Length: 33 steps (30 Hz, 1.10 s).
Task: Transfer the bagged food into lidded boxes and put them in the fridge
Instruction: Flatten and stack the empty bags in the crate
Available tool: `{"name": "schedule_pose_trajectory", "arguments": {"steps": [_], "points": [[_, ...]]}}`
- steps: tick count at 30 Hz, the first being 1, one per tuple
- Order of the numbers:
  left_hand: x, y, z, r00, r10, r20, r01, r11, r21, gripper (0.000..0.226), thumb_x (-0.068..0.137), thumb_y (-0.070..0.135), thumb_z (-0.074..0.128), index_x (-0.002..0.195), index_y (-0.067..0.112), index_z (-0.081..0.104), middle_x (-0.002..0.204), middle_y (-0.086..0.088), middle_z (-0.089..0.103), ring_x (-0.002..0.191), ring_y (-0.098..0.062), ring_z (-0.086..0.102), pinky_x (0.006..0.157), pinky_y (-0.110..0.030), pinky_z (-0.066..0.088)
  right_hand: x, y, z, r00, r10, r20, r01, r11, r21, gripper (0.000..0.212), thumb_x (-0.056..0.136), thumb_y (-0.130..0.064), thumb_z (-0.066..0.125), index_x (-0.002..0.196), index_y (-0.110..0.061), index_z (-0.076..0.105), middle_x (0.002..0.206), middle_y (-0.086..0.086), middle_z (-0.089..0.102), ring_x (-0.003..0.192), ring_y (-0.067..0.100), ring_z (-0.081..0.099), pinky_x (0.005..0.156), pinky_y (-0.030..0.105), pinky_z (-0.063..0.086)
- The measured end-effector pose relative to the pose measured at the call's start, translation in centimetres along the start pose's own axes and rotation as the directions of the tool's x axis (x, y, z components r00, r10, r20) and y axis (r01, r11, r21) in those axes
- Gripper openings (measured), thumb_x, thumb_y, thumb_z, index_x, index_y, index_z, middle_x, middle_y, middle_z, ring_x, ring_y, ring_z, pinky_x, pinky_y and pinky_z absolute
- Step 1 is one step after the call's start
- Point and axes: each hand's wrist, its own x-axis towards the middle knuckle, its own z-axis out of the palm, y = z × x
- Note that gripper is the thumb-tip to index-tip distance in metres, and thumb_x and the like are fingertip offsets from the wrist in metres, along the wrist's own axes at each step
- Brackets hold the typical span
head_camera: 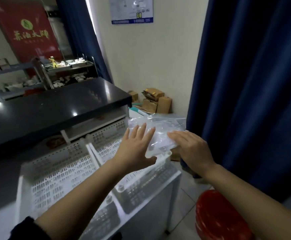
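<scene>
Clear plastic bag [160, 132] sits between both hands at centre frame: left hand [134, 149] flat, fingers spread against it; right hand [191, 148] with straight fingers resting on it, above white perforated baskets [63, 172]. Black tabletop [54, 108] lies at left.

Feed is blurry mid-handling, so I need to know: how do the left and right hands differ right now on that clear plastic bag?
The left hand has its fingers spread, pointing up, flat against the clear plastic bag's left side; the right hand has its fingers together, pointing left, lying over the bag's right side. The left sits over the white perforated basket; the right hangs past its edge. Both are straight-fingered, neither gripping.
</scene>
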Motion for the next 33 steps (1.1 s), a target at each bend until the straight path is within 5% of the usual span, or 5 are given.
{"name": "schedule_pose_trajectory", "arguments": {"steps": [7, 12, 23, 26, 33], "points": [[5.9, 10.9, 2.1, 0.98, 0.198, -0.034, -0.199, 0.98, -0.031, 0.083, 0.094, 0.033, 0.055, 0.152, 0.034, -0.004, 0.163, -0.009, -0.007, 0.149, -0.03, -0.007, 0.12, -0.054, 0.005, -6.7, 8.2, -7.0, 0.989, 0.148, 0.008, -0.147, 0.986, -0.073, 0.039, 0.089, -0.012, 0.041, 0.114, -0.008, 0.071, 0.112, 0.008, 0.072, 0.103, 0.026, 0.069, 0.095, 0.039, 0.051], [9.9, 16.9, 4.8, 0.952, 0.306, -0.026, -0.307, 0.947, -0.094, 0.077, 0.095, 0.018, 0.053, 0.152, 0.037, 0.004, 0.163, -0.006, 0.0, 0.149, -0.029, 0.0, 0.118, -0.054, 0.017, -10.5, 13.1, -10.7, 0.961, 0.271, 0.06, -0.26, 0.954, -0.147, 0.036, 0.084, -0.003, 0.054, 0.114, -0.01, 0.071, 0.113, 0.006, 0.072, 0.102, 0.026, 0.069, 0.09, 0.041, 0.054], [17.5, 23.7, 10.4, 0.836, 0.549, 0.015, -0.539, 0.826, -0.166, 0.069, 0.095, 0.003, 0.044, 0.153, 0.032, 0.021, 0.161, 0.0, 0.019, 0.147, -0.022, 0.023, 0.111, -0.039, 0.036, -17.1, 21.2, -11.6, 0.849, 0.485, 0.209, -0.443, 0.87, -0.218, 0.054, 0.074, 0.012, 0.065, 0.121, -0.016, 0.068, 0.118, 0.001, 0.07, 0.103, 0.023, 0.068, 0.086, 0.027, 0.047], [19.8, 24.5, 12.5, 0.795, 0.601, 0.082, -0.583, 0.795, -0.168, 0.067, 0.096, 0.009, 0.047, 0.153, 0.031, 0.021, 0.161, 0.0, 0.02, 0.145, -0.023, 0.026, 0.106, -0.038, 0.039, -18.3, 22.7, -10.8, 0.776, 0.572, 0.265, -0.528, 0.819, -0.222, 0.057, 0.077, 0.009, 0.062, 0.128, -0.017, 0.064, 0.124, 0.003, 0.067, 0.109, 0.024, 0.064, 0.09, 0.02, 0.039], [23.6, 25.3, 17.6, 0.697, 0.705, 0.131, -0.675, 0.707, -0.211, 0.062, 0.095, 0.009, 0.046, 0.151, 0.031, 0.029, 0.157, 0.003, 0.031, 0.141, -0.019, 0.034, 0.108, -0.036, 0.038, -20.3, 25.3, -8.4, 0.535, 0.735, 0.417, -0.668, 0.67, -0.323, 0.06, 0.093, -0.004, 0.05, 0.146, -0.03, 0.042, 0.145, -0.005, 0.05, 0.129, 0.018, 0.047, 0.103, 0.029, 0.037]]}}
